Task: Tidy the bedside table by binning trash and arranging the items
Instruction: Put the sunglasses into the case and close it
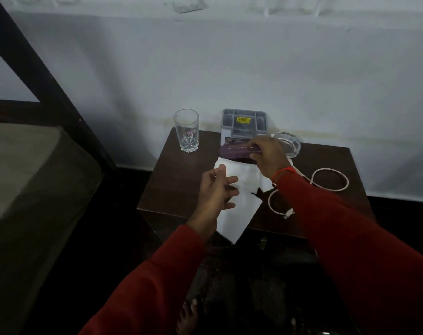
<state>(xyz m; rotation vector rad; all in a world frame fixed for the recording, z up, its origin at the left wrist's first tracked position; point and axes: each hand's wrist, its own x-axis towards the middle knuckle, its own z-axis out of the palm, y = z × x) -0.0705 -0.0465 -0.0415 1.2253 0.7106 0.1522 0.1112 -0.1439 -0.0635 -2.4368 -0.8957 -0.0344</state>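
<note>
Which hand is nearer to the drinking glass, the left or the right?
Left, narrowly. The left hand hovers open over the white paper, in front of the glass and slightly right of it. The right hand grips the purple wrapper, farther right.

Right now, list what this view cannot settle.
- Purple wrapper, head view: print blurred; right hand covers its end.
- Glass ashtray: near side behind the right hand.
- White paper: partly under the left hand.
- Organizer label: too small.
</note>
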